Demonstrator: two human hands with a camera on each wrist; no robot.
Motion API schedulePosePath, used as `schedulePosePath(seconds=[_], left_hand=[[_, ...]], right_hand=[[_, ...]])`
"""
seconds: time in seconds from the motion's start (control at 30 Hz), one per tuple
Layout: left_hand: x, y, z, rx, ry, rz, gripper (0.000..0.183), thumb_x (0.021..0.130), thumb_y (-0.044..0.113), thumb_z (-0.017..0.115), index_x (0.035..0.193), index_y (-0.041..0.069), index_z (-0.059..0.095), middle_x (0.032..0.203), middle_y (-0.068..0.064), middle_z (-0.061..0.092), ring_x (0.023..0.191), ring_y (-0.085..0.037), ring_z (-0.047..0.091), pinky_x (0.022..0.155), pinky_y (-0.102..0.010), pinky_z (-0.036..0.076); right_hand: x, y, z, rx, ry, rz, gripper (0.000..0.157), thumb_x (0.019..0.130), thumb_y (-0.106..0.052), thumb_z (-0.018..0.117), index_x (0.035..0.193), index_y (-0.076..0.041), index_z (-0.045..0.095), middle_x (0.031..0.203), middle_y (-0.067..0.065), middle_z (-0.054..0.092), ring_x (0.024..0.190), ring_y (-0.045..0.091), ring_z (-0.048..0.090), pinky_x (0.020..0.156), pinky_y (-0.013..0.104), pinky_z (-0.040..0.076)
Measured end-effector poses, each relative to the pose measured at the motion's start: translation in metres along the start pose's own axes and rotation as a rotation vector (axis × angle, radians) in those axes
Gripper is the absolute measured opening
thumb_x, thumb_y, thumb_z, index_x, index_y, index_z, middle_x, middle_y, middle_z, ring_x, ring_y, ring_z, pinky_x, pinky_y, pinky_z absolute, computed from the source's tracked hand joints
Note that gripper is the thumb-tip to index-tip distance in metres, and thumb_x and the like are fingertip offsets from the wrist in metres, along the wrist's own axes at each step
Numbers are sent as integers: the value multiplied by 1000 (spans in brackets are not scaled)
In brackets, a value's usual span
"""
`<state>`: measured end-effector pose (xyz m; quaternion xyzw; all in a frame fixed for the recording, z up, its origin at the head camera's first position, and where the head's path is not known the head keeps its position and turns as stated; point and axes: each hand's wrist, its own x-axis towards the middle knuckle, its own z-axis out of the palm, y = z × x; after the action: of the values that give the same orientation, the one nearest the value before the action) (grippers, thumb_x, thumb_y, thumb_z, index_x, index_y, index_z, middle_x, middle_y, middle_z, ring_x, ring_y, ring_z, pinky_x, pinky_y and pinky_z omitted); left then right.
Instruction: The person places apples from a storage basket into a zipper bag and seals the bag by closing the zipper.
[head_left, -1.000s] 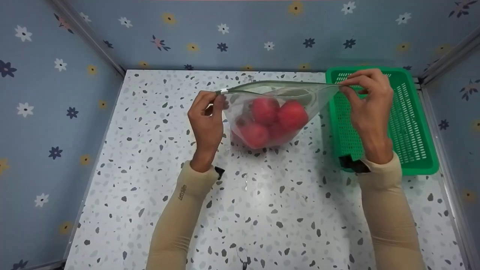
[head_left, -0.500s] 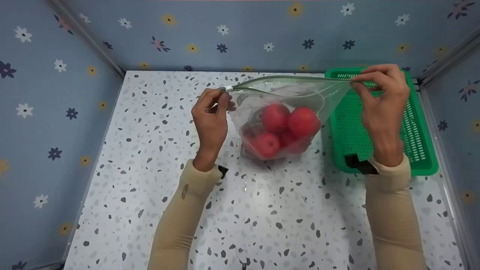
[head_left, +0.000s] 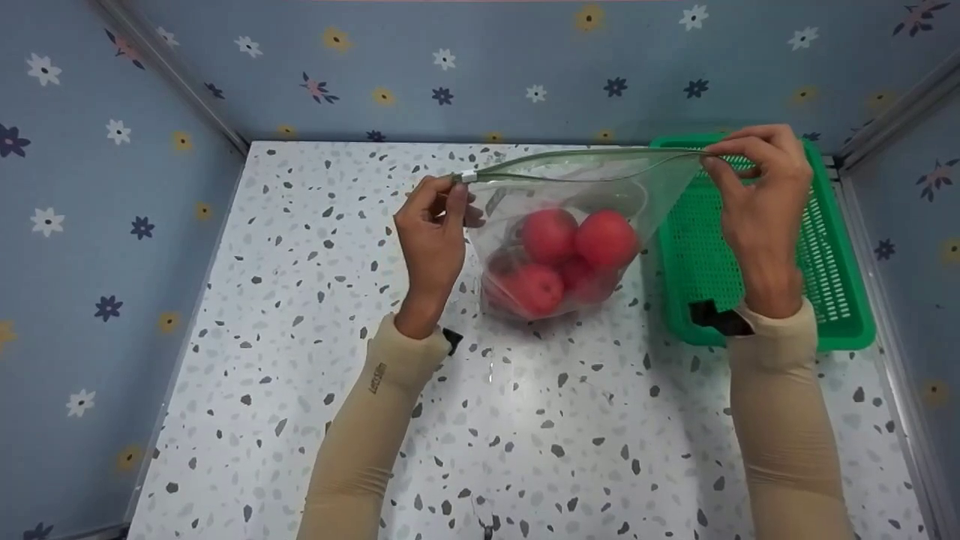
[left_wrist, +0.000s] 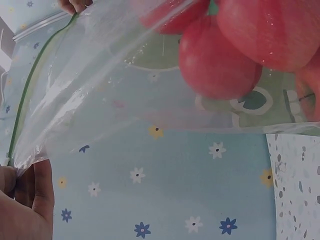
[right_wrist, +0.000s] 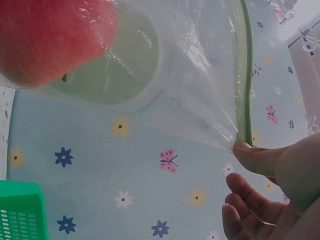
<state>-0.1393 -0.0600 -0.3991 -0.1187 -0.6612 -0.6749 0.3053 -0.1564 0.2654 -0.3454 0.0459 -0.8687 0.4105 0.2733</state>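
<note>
A clear zip bag (head_left: pixel 667 191) with a green zip strip and a faint green print holds several red apples (head_left: pixel 550 235). My left hand (head_left: pixel 433 244) pinches its top left corner, right by the white slider (head_left: pixel 469 177). The top right corner is pinched between the thumb and forefinger of my right hand (head_left: pixel 769 210); in the right wrist view its other fingers (right_wrist: pixel 252 200) hang loosely curled below. The zip strip stretches between both hands, its two edges parted along the middle. The apples bunch at the bottom of the bag, seen through the plastic.
A green perforated basket (head_left: pixel 855 300) stands at the right of the speckled white table (head_left: pixel 562 450), partly behind my right hand and wrist. Blue flower-patterned panels (head_left: pixel 480 67) enclose the back and sides.
The bag has moved right and toward me, and its mouth has been drawn wider. My right hand has shifted right and slightly up; my left hand has moved a little right.
</note>
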Motion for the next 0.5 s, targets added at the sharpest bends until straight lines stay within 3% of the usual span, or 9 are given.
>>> schedulePosePath(seconds=[0.37, 0.5], left_hand=[[0, 5, 9, -58, -35, -154, 12, 105, -4, 59, 106, -11, 68, 87, -12, 67, 66, -8, 71, 61, -33, 66], [-1, 6, 13, -85, -45, -174, 13, 106, -3, 57, 107, -12, 68, 87, -10, 67, 65, -9, 70, 60, -33, 66]], right_hand=[[4, 13, 7, -32, -4, 42, 15, 101, -6, 71, 107, 6, 79, 105, -29, 44, 101, -12, 42, 82, 22, 45], [4, 17, 10, -51, -9, 57, 15, 103, -6, 69, 108, 5, 78, 106, -24, 48, 103, 0, 49, 82, 23, 44]])
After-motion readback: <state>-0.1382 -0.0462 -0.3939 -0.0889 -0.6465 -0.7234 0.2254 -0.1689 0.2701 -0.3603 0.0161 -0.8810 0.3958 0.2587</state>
